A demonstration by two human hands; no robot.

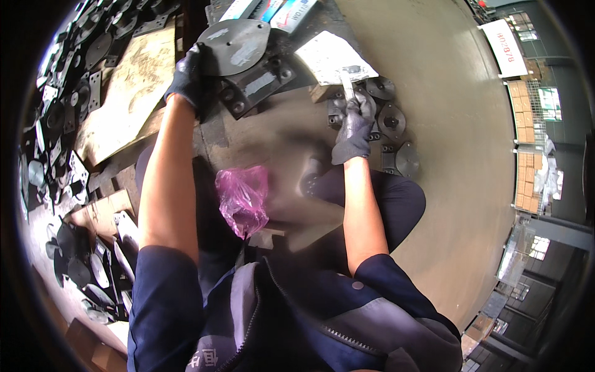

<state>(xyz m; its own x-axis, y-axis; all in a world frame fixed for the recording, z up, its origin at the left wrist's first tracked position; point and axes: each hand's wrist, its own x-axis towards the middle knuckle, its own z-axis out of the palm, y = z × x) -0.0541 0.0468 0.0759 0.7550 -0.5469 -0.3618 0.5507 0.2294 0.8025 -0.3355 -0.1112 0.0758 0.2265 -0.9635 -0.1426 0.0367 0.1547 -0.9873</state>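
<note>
My left hand [186, 75], in a dark glove, is closed on the left rim of a round dark metal plate [238, 44]. The plate has a small centre hole and shiny patches. Under it, a rectangular metal base with bolt holes [257, 87] sticks out toward me. My right hand [356, 121], also gloved, grips a narrow flat tool with a pale shaft [347, 85]; its kind is unclear. The tool's dark end lies over a white sheet [328, 56] that has a dark smear on it. Several similar metal parts [392, 121] lie beside and beneath my right hand.
Small boxes [291, 15] stand at the bench's far end. A pink plastic bag [243, 198] hangs near my lap. Many metal parts [77, 99] and a wooden board [133, 87] lie at left. Shelves with cartons [525, 111] line the far right, beyond the floor [458, 155].
</note>
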